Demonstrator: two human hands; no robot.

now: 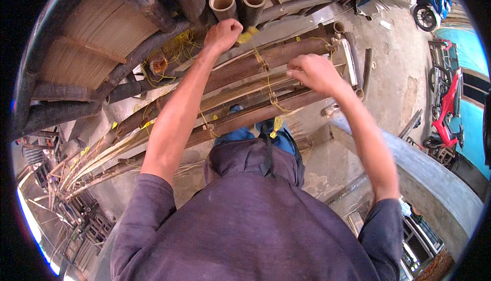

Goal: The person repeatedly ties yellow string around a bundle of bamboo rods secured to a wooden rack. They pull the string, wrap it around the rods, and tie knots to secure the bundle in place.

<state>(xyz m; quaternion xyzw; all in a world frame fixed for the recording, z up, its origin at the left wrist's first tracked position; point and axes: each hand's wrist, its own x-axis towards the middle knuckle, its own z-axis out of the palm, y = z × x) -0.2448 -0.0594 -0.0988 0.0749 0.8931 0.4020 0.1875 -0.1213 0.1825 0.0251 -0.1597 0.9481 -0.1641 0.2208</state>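
A long frame of dark bamboo poles [245, 69] lies across in front of me, tied at several places with yellow cord [269, 79]. Above its far pole, my left hand [222, 35] is closed, with a blurred bundle of yellow cord [247, 36] right at its fingers. My right hand [316, 74] hovers over the frame's right part, fingers curled together; whatever they pinch, if anything, is hidden. From the near pole hangs another small yellow cord bundle [276, 126], close to my waist.
Two cut bamboo ends [223, 2] stand up just beyond my left hand. A woven panel in a dark bamboo frame [94, 30] fills the upper left. At right are a low concrete ledge [424, 178], a red motorbike [448, 112] and a blue one [434, 10].
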